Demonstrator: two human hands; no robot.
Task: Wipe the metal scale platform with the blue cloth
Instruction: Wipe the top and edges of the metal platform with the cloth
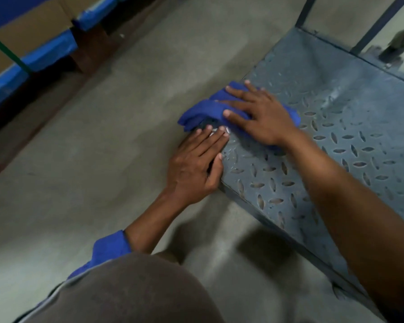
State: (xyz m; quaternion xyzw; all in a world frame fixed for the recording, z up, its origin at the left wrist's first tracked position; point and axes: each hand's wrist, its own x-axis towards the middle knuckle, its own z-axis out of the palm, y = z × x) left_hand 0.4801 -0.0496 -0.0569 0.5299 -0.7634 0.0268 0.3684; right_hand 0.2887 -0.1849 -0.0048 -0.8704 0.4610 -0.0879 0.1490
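Note:
The metal scale platform (336, 141) is a grey-blue tread plate with raised oval studs, lying low on the floor at the right. A crumpled blue cloth (203, 110) sits on its left corner, partly hanging over the edge. My right hand (259, 115) lies flat on the cloth with fingers spread, pressing it onto the plate. My left hand (196, 164) rests on the platform's left edge just below the cloth, fingers together and curled over the rim, its fingertips close to the cloth.
A concrete floor (103, 159) surrounds the platform. Dark metal uprights (380, 22) rise from the platform's far edge. Cardboard boxes on blue-wrapped pallets (44, 52) stand at the upper left. My knee (126, 292) fills the bottom of the view.

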